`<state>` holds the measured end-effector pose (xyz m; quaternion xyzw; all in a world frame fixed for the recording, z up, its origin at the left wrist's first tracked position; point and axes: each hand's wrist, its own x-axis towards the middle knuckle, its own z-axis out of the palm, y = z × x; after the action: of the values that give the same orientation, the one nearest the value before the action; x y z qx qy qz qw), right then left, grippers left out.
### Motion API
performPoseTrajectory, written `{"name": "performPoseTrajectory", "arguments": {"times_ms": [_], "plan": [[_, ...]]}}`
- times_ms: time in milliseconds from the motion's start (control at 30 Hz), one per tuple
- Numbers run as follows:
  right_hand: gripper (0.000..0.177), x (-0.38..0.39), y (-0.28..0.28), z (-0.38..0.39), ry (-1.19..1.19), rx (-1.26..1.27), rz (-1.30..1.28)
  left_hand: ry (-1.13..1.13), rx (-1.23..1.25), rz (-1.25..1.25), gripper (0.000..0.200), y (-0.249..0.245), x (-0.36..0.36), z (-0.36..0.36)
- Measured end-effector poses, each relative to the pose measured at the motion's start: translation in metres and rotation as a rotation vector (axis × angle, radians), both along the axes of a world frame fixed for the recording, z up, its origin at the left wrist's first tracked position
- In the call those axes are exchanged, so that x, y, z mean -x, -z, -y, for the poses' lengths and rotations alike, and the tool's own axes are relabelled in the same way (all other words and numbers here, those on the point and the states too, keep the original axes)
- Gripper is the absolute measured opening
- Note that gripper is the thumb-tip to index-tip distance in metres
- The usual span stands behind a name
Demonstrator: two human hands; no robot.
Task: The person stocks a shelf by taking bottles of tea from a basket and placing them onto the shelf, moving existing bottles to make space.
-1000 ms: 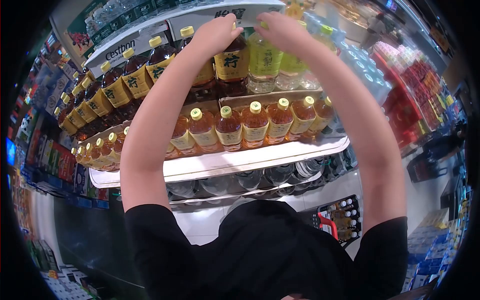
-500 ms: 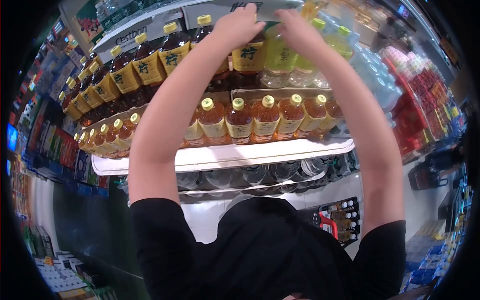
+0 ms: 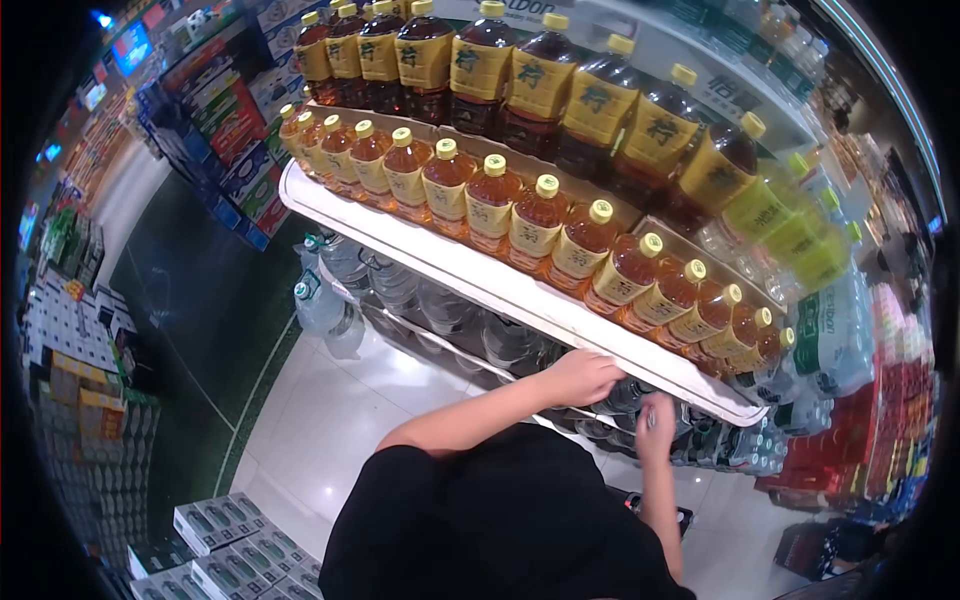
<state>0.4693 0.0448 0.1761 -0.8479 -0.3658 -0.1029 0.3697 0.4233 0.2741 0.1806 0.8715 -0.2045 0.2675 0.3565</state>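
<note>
My left hand [image 3: 585, 377] is at the front edge of the white shelf [image 3: 480, 268], its fingers curled together; whatever they hold, if anything, is hidden. My right hand [image 3: 655, 425] is lower and further right, just off the shelf edge, with bent fingers blurred by motion. Above both hands, a front row of amber bottles [image 3: 537, 222] with yellow caps runs along the shelf. Behind it stand darker bottles [image 3: 541, 75] with yellow labels, and green-labelled bottles [image 3: 770, 212] are at their right end.
Large clear water bottles [image 3: 440, 305] sit beneath the shelf, and more [image 3: 325, 308] are by its left end on the tiled floor. Grey patterned boxes [image 3: 245, 550] are stacked at the lower left. Wrapped water packs [image 3: 835, 340] and red packages [image 3: 830, 440] lie to the right.
Both hands have come down from the upper bottles to the front shelf edge. The view has turned, so the shelf now slopes down to the right and more floor shows at left.
</note>
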Motion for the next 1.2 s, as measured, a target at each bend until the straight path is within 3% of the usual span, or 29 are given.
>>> {"name": "performPoseTrajectory", "arguments": {"times_ms": [33,100,133,200,233,367,467,567,633,733,833,900,1000,1067,1200], "plan": [[0.011,0.02,0.061,0.024,0.08,-0.033,-0.188,-0.061,0.093,-0.293,0.013,0.042,0.019,-0.007],[0.011,0.067,0.177,0.078,0.308,-0.132,-0.606,-0.274,0.197,-0.615,0.014,0.131,0.061,-0.024],[0.01,0.091,0.195,0.1,0.336,-0.074,-0.751,-0.371,0.227,-0.707,0.012,0.169,0.085,-0.033],[0.009,0.112,0.337,0.194,0.173,-0.135,-0.908,-0.453,0.174,-0.976,0.019,0.246,0.134,-0.067],[0.01,0.134,0.336,0.211,0.204,-0.047,-0.821,-0.537,0.035,-1.203,0.026,0.283,0.161,-0.084],[0.01,0.175,0.29,0.253,0.391,0.271,-0.511,-0.765,-0.062,-1.765,0.038,0.298,0.273,-0.133],[0.013,0.192,0.173,0.239,0.57,0.615,-0.11,-0.778,-0.009,-1.775,0.04,0.301,0.322,-0.135],[0.021,0.208,0.136,0.253,0.769,0.672,0.078,-0.793,0.036,-1.597,0.045,0.286,0.345,-0.112],[0.029,0.228,0.134,0.26,1.069,0.692,0.048,-0.687,0.004,-1.598,0.046,0.286,0.351,-0.098],[0.033,0.237,0.198,0.317,0.977,0.226,-0.758,-0.556,-0.035,-1.58,0.044,0.279,0.354,-0.076],[0.031,0.24,0.198,0.318,0.93,0.362,-0.642,-0.43,-0.076,-1.498,0.043,0.263,0.353,-0.064],[0.031,0.236,0.19,0.304,0.999,0.26,-0.696,-0.341,-0.112,-1.447,0.043,0.252,0.36,-0.066],[0.033,0.244,0.185,0.303,0.963,0.183,-0.74,-0.49,0.021,-1.38,0.04,0.247,0.396,-0.072],[0.036,0.236,0.217,0.324,0.906,0.133,-0.733,-0.547,-0.004,-1.405,0.04,0.251,0.427,-0.078],[0.039,0.234,0.228,0.327,0.963,0.312,-0.653,-0.564,-0.075,-1.522,0.043,0.288,0.487,-0.101]]}}
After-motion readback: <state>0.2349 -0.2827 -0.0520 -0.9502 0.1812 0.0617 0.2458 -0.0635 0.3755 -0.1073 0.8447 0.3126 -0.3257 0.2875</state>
